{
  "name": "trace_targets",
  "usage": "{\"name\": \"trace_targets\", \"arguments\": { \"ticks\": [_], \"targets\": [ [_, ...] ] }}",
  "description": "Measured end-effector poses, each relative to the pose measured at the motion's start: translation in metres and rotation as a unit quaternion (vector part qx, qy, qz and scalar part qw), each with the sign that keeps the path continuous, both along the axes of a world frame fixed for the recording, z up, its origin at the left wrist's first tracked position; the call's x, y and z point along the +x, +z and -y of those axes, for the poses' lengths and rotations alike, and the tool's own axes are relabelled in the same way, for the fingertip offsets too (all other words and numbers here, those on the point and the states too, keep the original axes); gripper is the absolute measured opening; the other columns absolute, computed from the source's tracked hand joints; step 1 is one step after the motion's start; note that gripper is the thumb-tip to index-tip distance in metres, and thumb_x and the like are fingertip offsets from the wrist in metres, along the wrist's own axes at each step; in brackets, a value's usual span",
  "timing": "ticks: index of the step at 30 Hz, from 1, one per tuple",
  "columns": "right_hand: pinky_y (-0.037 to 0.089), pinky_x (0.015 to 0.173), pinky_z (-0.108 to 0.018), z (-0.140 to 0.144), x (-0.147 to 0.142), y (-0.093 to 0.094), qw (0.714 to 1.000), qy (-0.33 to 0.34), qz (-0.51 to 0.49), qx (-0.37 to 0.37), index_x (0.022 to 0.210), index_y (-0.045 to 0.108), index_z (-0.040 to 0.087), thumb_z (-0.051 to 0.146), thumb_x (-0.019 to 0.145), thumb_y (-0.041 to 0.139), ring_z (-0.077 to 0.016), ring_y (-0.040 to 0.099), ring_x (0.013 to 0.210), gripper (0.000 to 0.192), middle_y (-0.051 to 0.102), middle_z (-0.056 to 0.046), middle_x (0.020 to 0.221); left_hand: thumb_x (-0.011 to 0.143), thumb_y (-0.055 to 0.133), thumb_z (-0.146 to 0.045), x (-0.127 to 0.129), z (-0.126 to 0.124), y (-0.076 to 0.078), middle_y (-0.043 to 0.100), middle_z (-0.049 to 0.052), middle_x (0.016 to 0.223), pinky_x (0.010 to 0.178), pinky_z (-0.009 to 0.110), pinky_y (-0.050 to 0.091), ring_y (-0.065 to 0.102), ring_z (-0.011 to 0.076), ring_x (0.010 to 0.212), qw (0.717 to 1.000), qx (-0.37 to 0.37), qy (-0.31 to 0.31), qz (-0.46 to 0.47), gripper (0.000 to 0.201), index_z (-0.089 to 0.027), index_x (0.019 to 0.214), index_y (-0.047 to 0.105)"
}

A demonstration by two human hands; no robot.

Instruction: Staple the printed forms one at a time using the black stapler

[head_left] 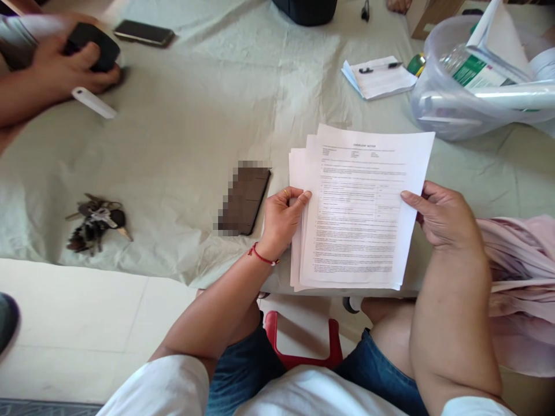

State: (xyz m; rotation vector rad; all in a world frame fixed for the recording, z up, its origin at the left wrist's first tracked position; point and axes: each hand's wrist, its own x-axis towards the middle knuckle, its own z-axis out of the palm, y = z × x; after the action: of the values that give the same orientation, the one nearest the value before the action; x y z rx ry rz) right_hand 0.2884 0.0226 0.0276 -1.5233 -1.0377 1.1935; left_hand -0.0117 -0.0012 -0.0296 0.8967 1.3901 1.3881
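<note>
A small stack of printed sheets point(355, 231) is held up between my two hands, over the near edge of the table. Its sheets are fanned a little out of line toward the left. My left hand point(284, 216) pinches the left edge, thumb on top and fingers underneath. On the right edge, my right hand point(444, 211) grips with its thumb in front and the fingers mostly hidden behind the paper. A dark smartphone point(247, 199), partly pixelated, lies on the cloth just left of my left hand.
A bunch of keys point(97, 222) lies at left on the tablecloth point(182, 127). Another person's hand point(71, 66) holds a dark object near a second phone point(143, 33). Papers with a pen point(381, 75) lie beside a clear plastic tub point(451, 115). Pink fabric point(520, 266) hangs at right.
</note>
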Motion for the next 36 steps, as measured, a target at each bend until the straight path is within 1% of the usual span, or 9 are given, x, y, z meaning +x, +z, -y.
{"name": "trace_targets", "arguments": {
  "ticks": [4, 9, 13, 16, 21, 25, 27, 31, 36],
  "targets": [
    [0.061, 0.116, -0.056, 0.000, 0.005, -0.002, 1.000, 0.014, 0.015, -0.004, 0.103, 0.090, 0.024, 0.050, 0.056, 0.111, -0.0328, 0.083, 0.111, 0.058, 0.089, -0.006, 0.114, 0.068, 0.101, -0.048, 0.002, 0.000, 0.005, 0.069, -0.002, 0.074, 0.065, 0.027, 0.046, 0.057, 0.0127, 0.068, 0.999, -0.023, 0.002, 0.044, 0.039, -0.020, 0.074, 0.074],
    [0.060, 0.116, -0.056, -0.001, 0.007, -0.002, 1.000, 0.014, 0.018, -0.007, 0.103, 0.090, 0.022, 0.052, 0.058, 0.110, -0.0336, 0.082, 0.112, 0.058, 0.089, -0.007, 0.115, 0.058, 0.107, -0.049, 0.003, 0.000, 0.009, 0.070, -0.002, 0.075, 0.064, 0.026, 0.050, 0.061, 0.0129, 0.068, 0.994, -0.043, 0.004, 0.100, 0.048, -0.021, 0.073, 0.071],
    [0.059, 0.118, -0.055, -0.001, 0.005, -0.005, 0.999, 0.025, 0.012, -0.017, 0.104, 0.089, 0.023, 0.047, 0.058, 0.111, -0.0330, 0.082, 0.114, 0.056, 0.089, -0.007, 0.116, 0.058, 0.108, -0.054, 0.001, -0.001, 0.008, 0.072, -0.001, 0.079, 0.066, 0.027, 0.053, 0.064, 0.0142, 0.072, 0.992, -0.032, -0.003, 0.124, 0.054, -0.021, 0.076, 0.069],
    [0.062, 0.115, -0.056, -0.001, 0.005, -0.010, 0.999, 0.031, 0.006, -0.022, 0.103, 0.089, 0.024, 0.050, 0.055, 0.111, -0.0335, 0.082, 0.113, 0.059, 0.089, -0.005, 0.116, 0.066, 0.104, -0.060, 0.000, -0.002, 0.006, 0.069, -0.002, 0.080, 0.066, 0.027, 0.052, 0.060, 0.0137, 0.071, 0.992, -0.014, -0.016, 0.125, 0.054, -0.022, 0.080, 0.068],
    [0.067, 0.105, -0.053, -0.003, 0.007, -0.015, 0.999, 0.023, 0.015, -0.024, 0.100, 0.089, 0.026, 0.053, 0.052, 0.111, -0.0328, 0.083, 0.109, 0.059, 0.089, -0.004, 0.113, 0.090, 0.087, -0.066, -0.001, 0.000, 0.004, 0.059, -0.002, 0.080, 0.068, 0.028, 0.046, 0.051, 0.0136, 0.072, 0.996, 0.037, -0.038, 0.069, 0.048, -0.022, 0.086, 0.065],
    [0.069, 0.100, -0.049, -0.004, 0.005, -0.012, 1.000, 0.010, 0.015, -0.009, 0.098, 0.089, 0.026, 0.049, 0.055, 0.109, -0.0300, 0.084, 0.102, 0.053, 0.089, -0.005, 0.110, 0.103, 0.071, -0.068, -0.002, 0.002, 0.002, 0.052, -0.002, 0.081, 0.073, 0.032, 0.044, 0.047, 0.0161, 0.076, 0.995, 0.078, -0.038, -0.041, 0.050, -0.024, 0.086, 0.056],
    [0.069, 0.099, -0.049, -0.004, 0.005, -0.011, 1.000, 0.001, 0.014, -0.008, 0.099, 0.089, 0.024, 0.046, 0.056, 0.108, -0.0290, 0.083, 0.100, 0.052, 0.089, -0.006, 0.110, 0.105, 0.064, -0.073, -0.003, 0.002, 0.001, 0.051, -0.001, 0.082, 0.075, 0.033, 0.043, 0.046, 0.0169, 0.077, 0.992, 0.092, -0.039, -0.082, 0.053, -0.024, 0.086, 0.053],
    [0.067, 0.101, -0.051, -0.004, 0.005, -0.010, 1.000, -0.015, 0.012, -0.013, 0.099, 0.088, 0.022, 0.041, 0.054, 0.109, -0.0294, 0.082, 0.099, 0.053, 0.090, -0.007, 0.110, 0.104, 0.056, -0.081, -0.004, 0.002, -0.002, 0.051, -0.001, 0.084, 0.076, 0.036, 0.043, 0.047, 0.0177, 0.077, 0.989, 0.096, -0.039, -0.108, 0.059, -0.025, 0.087, 0.048],
    [0.062, 0.114, -0.054, -0.003, 0.002, -0.009, 1.000, 0.003, -0.027, -0.008, 0.099, 0.087, 0.023, 0.045, 0.051, 0.112, -0.0303, 0.083, 0.103, 0.058, 0.090, -0.006, 0.106, 0.105, 0.054, -0.081, -0.005, 0.004, 0.001, 0.051, 0.000, 0.086, 0.077, 0.038, 0.045, 0.048, 0.0193, 0.080, 0.985, 0.100, -0.055, -0.130, 0.057, -0.026, 0.091, 0.049]
  ]
}}
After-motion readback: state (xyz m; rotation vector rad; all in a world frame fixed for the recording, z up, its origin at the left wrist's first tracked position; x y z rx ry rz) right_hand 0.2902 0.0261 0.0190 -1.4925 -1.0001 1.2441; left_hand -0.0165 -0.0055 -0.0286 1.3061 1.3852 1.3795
